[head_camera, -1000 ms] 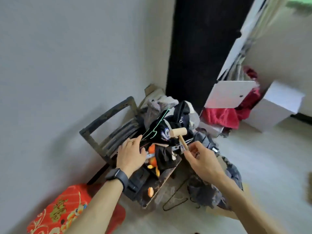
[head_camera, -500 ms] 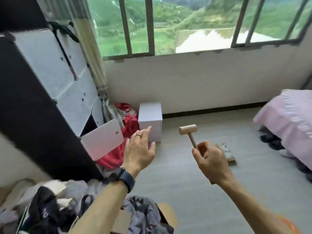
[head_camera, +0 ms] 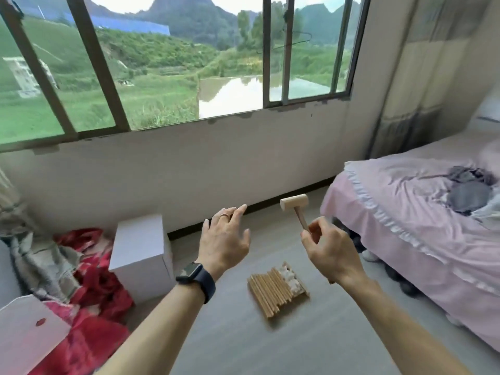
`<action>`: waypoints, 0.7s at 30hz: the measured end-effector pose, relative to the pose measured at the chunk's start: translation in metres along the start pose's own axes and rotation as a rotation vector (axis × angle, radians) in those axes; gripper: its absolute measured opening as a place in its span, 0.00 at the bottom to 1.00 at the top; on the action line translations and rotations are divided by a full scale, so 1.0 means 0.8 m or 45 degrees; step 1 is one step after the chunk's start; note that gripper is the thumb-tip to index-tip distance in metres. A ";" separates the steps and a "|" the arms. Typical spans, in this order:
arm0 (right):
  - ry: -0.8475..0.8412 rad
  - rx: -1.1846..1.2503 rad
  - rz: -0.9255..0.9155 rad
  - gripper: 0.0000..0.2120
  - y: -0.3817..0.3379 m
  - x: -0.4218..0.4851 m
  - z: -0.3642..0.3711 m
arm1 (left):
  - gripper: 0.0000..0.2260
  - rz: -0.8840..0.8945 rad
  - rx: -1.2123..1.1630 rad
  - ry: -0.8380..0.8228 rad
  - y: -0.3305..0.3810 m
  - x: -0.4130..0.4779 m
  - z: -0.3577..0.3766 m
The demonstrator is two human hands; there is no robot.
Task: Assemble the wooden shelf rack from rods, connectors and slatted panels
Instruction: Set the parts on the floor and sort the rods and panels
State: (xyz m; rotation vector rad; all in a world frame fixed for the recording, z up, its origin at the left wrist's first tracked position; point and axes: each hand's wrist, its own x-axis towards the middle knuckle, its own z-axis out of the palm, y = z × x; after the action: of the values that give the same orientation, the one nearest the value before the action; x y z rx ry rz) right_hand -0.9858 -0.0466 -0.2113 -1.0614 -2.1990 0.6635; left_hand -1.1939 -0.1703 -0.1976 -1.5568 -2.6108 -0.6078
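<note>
My right hand (head_camera: 331, 255) pinches the pale wooden mallet (head_camera: 294, 204), hiding its handle's end; my left hand (head_camera: 224, 239) hovers spread, empty. Blurred white bits (head_camera: 290, 278) adjoin the bundled wooden rods (head_camera: 266, 295).

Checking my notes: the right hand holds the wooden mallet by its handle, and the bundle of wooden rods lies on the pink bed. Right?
Not quite. In the head view the right hand holds the wooden mallet by its handle, but the bundle of wooden rods lies on the floor beside the pink bed, not on it.
</note>
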 end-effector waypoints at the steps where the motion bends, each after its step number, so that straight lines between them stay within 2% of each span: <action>1: 0.021 -0.004 0.015 0.07 0.022 0.026 0.002 | 0.28 0.009 -0.019 -0.013 0.007 0.031 0.020; 7: 0.042 -0.003 0.195 0.09 0.141 0.153 0.009 | 0.28 -0.005 -0.081 -0.160 0.037 0.204 0.123; 13: -0.062 -0.015 0.398 0.10 0.266 0.241 0.023 | 0.28 -0.019 -0.001 -0.337 0.063 0.336 0.214; 18: -0.252 -0.041 0.454 0.10 0.375 0.338 0.062 | 0.27 -0.140 0.013 -0.408 0.078 0.416 0.308; 21: -0.398 -0.060 0.452 0.10 0.437 0.405 0.100 | 0.26 -0.302 0.014 -0.456 0.077 0.448 0.373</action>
State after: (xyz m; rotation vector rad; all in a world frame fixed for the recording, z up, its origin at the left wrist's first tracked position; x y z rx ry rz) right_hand -1.0239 0.3972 -0.3994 -1.4766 -2.3134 0.9945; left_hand -1.2703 0.2605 -0.3702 -1.4835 -3.0857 -0.3484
